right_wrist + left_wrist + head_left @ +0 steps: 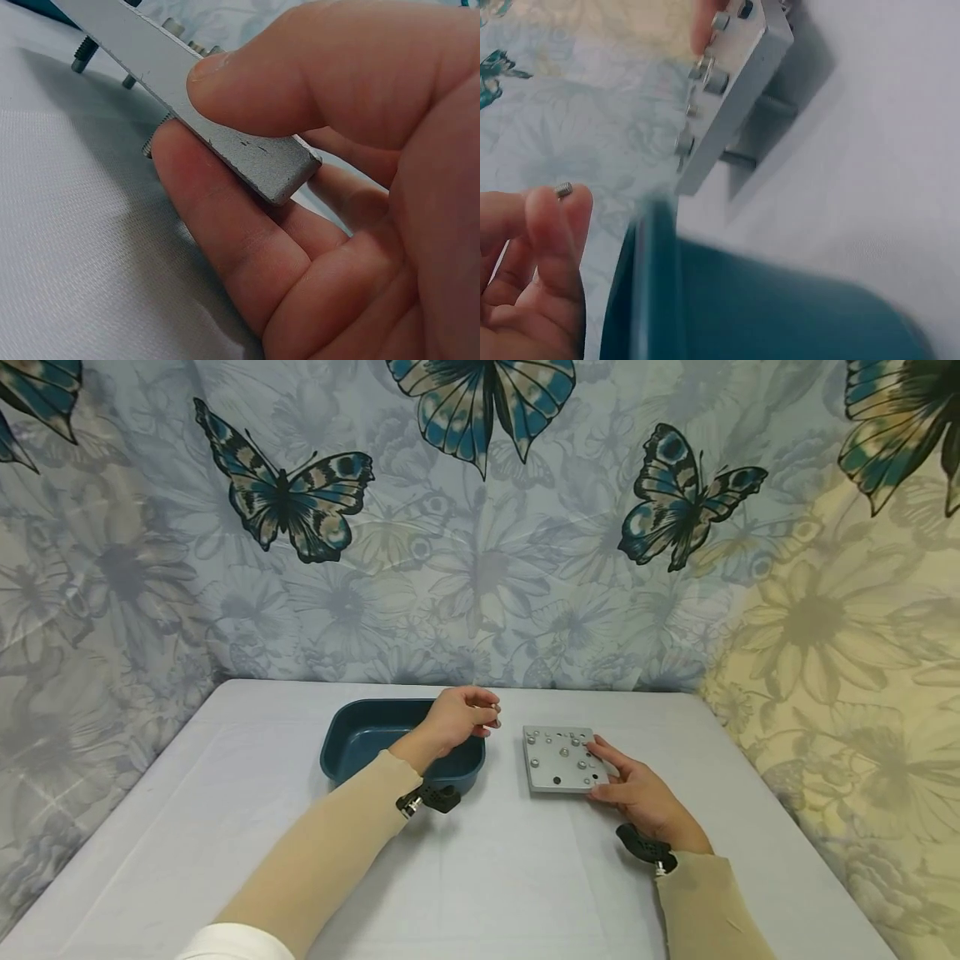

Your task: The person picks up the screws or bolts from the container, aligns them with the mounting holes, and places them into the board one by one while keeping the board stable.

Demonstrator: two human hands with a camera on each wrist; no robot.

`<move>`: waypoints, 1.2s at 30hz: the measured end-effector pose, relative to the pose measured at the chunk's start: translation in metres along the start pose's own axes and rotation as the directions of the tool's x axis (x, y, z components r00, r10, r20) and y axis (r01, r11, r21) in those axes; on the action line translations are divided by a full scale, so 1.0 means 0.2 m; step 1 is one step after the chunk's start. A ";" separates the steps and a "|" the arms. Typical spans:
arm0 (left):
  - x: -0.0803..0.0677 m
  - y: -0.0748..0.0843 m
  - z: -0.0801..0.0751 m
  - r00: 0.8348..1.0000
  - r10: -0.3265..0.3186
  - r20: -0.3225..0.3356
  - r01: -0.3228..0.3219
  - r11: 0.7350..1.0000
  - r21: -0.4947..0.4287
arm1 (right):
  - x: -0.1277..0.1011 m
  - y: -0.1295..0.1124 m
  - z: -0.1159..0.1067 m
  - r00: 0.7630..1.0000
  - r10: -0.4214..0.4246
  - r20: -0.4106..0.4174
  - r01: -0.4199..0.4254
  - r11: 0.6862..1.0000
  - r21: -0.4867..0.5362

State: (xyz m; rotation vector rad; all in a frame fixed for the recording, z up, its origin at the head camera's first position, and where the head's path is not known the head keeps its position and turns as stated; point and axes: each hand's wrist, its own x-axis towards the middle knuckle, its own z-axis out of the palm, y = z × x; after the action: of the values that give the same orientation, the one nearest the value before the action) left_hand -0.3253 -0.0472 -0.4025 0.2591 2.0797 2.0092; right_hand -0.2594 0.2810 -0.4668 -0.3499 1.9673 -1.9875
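In the head view my left hand (461,718) is over the right end of a dark teal rectangular basin (339,731). Its thumb and fingertips pinch a small screw (563,190); the threaded end shows in the left wrist view, the rest is hidden by the fingers. To the right, my right hand (637,793) grips the right edge of a square grey metal plate (547,760). Several screws and bolts stand in the plate's top, among dark holes. Threaded shanks (84,56) stick out beneath it in the right wrist view, where the thumb (247,90) presses on its side.
A white cloth covers the table (480,877). Behind and at both sides hangs a patterned fabric (487,593) with butterflies and flowers. A gap of white tablecloth lies between basin and plate. Each wrist wears a black strap-on device (438,797).
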 end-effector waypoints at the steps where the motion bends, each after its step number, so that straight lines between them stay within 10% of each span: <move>1: 0.01 0.00 0.02 1.000 0.005 -0.004 -0.005 1.000 0.024 | 0.00 0.00 0.00 1.000 0.000 0.002 0.000 1.000 -0.001; 7: 0.05 0.02 0.15 0.998 0.053 -0.022 -0.047 0.975 0.219 | 0.00 0.01 -0.01 1.000 0.000 -0.006 0.000 1.000 -0.006; 15: 0.11 0.00 0.34 0.990 0.134 -0.033 -0.102 0.872 0.479 | 0.00 0.01 -0.01 1.000 0.015 -0.026 -0.015 1.000 -0.011; 36: 0.22 -0.06 0.54 0.982 0.189 -0.013 -0.124 0.694 0.709 | 0.00 0.00 0.00 1.000 0.008 -0.020 -0.008 1.000 0.002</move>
State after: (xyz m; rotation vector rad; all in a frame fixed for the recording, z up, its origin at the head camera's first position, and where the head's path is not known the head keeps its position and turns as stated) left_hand -0.3365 0.0680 -0.4195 0.5011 2.8950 1.1851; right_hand -0.2604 0.2814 -0.4668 -0.3221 1.9759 -1.9954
